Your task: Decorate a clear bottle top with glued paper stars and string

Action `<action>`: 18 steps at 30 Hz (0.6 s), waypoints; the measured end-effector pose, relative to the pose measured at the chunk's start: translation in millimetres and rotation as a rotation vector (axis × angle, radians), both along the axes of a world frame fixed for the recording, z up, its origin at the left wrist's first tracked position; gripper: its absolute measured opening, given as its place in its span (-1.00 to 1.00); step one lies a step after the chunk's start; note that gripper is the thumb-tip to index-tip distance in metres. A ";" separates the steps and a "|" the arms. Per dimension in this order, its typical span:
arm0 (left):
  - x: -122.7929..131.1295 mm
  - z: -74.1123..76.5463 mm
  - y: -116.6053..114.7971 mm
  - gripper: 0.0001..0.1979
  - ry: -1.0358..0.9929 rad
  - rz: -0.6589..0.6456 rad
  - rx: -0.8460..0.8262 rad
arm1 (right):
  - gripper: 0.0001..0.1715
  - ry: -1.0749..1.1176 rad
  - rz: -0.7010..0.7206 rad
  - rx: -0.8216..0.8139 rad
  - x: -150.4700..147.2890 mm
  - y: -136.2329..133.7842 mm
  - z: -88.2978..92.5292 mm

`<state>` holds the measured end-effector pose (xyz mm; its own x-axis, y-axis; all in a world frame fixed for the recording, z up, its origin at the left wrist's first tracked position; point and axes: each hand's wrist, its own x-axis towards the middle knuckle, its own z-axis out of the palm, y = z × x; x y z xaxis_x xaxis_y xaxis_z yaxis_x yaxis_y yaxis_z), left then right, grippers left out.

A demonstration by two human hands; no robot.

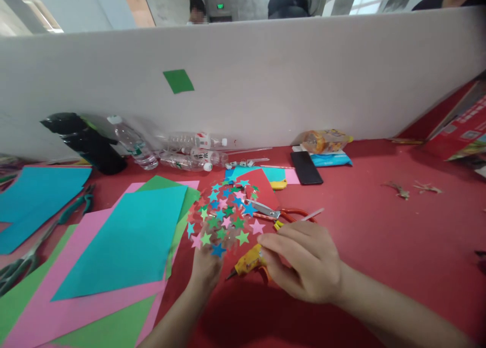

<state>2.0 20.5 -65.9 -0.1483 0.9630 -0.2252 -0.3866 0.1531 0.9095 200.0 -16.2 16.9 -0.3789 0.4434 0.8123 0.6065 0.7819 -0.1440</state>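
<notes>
Right hand [307,262] looks like it's pinching a pink paper star [257,227] at the right edge of the star-covered clear piece [227,222]. Left hand [208,259] is closer, tucked at that piece's near side, but honestly can't tell its grip.

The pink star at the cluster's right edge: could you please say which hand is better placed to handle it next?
Probably the right hand: its fingertips sit beside the pink star, while the left hand, farther off, seems to support the cluster.
</notes>
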 end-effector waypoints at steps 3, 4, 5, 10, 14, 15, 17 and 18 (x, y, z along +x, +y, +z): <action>4.6 4.1 1.8 -0.58 -0.006 -0.004 -0.013 | -0.76 -0.029 -0.001 0.008 2.0 1.4 6.9; 5.8 5.8 2.3 -0.58 -0.005 -0.004 -0.012 | -0.73 -0.052 -0.003 0.014 2.0 2.0 8.5; 6.7 7.5 2.6 -0.56 -0.003 -0.002 -0.009 | -0.70 -0.077 -0.007 0.015 1.7 2.6 9.4; 5.5 11.2 3.5 -0.54 0.015 -0.003 0.002 | -0.63 -0.165 -0.015 0.015 0.5 3.1 7.4; 4.9 7.9 5.0 -0.48 -0.008 -0.001 -0.011 | -0.61 -0.235 -0.059 0.076 1.0 3.2 4.6; 5.2 7.4 5.4 -0.48 -0.017 0.005 -0.019 | -0.60 -0.247 -0.068 0.095 0.9 3.5 4.4; 6.0 7.5 5.8 -0.46 -0.028 0.017 -0.023 | -0.59 -0.254 -0.078 0.126 0.7 4.4 4.7; 6.4 8.1 5.7 -0.43 -0.025 0.019 -0.019 | -0.59 -0.253 -0.081 0.130 0.6 4.9 5.1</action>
